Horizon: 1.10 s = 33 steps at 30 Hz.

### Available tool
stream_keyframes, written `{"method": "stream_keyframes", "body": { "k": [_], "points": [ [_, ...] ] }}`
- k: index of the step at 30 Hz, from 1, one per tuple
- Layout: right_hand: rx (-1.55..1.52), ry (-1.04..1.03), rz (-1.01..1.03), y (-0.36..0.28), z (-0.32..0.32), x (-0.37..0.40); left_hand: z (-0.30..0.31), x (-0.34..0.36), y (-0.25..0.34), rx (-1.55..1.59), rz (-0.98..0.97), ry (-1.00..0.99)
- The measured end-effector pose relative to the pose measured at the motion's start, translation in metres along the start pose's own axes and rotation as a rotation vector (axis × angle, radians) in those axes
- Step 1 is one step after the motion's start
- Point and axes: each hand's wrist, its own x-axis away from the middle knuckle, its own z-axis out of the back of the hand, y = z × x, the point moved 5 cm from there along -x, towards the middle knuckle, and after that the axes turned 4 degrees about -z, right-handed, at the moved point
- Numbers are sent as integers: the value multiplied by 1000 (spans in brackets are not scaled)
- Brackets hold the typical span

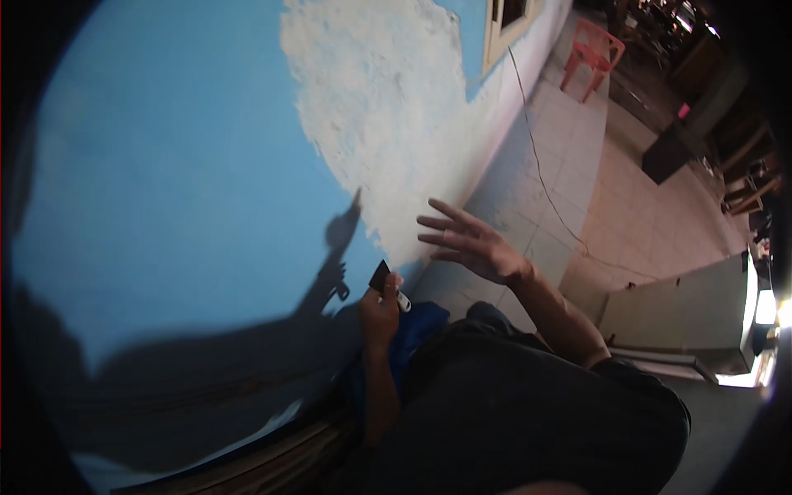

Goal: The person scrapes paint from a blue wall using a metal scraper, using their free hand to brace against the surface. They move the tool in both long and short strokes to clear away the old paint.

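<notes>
My left hand [379,318] is closed around a putty knife with a dark blade [379,275] and a pale handle end [403,303]. It is low, close to the wall. My right hand [472,242] is raised in front of the wall, fingers spread and nothing in it. The wall [190,165] is painted blue, with a large bare whitish patch [371,107] where the paint is gone. The patch narrows downward towards my hands. Shadows of my arm and body fall across the blue paint.
A pinkish-red plastic chair [592,56] stands on the tiled floor [536,181] at the far right. A thin cable [535,148] runs from near the window frame [503,37] across the tiles. A pale cabinet-like box [676,313] is on the right, and a dark box [667,154] farther back.
</notes>
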Motion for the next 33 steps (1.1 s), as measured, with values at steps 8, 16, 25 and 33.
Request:
{"method": "stream_keyframes", "body": {
  "k": [8, 16, 25, 33],
  "points": [
    [-310, -126, -79, 18, 3, -6, 5, 0, 20, 82, 18, 3],
    [817, 82, -32, 54, -13, -2, 8, -9, 51, 336, -68, -45],
    [812, 1, -134, 35, -29, -8, 47, -26, 75, 336, -167, 224],
    [906, 290, 257, -37, -20, -7, 126, 23, 125, -283, -686, 663]
  ]
}}
